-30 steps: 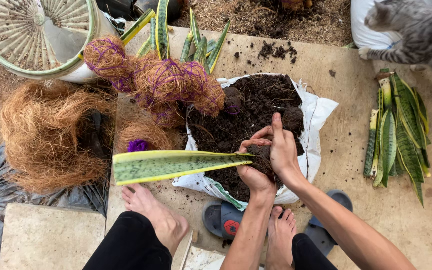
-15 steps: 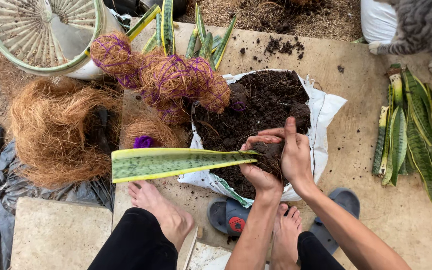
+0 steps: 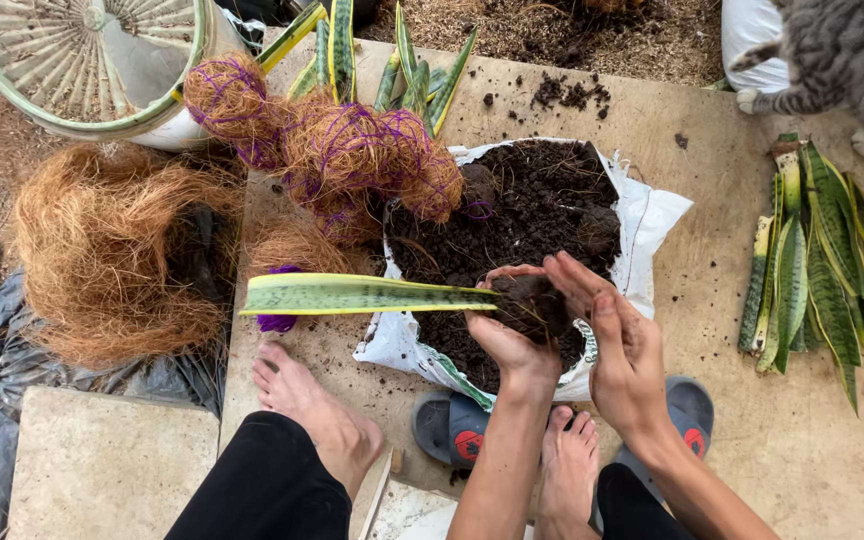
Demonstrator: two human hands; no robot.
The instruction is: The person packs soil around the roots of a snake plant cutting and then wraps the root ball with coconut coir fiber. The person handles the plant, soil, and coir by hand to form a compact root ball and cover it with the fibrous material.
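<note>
The right hand (image 3: 624,345) now lies open beside the soil ball (image 3: 532,305) instead of covering it, while the left hand (image 3: 507,340) cups it from below.

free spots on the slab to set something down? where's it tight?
Bare concrete slab lies between the white bag of dark soil and the pile of cut green striped leaves, and below that pile. Crowded: upper left, where purple-wrapped coir balls touch the bag; both hands fill its near rim.
</note>
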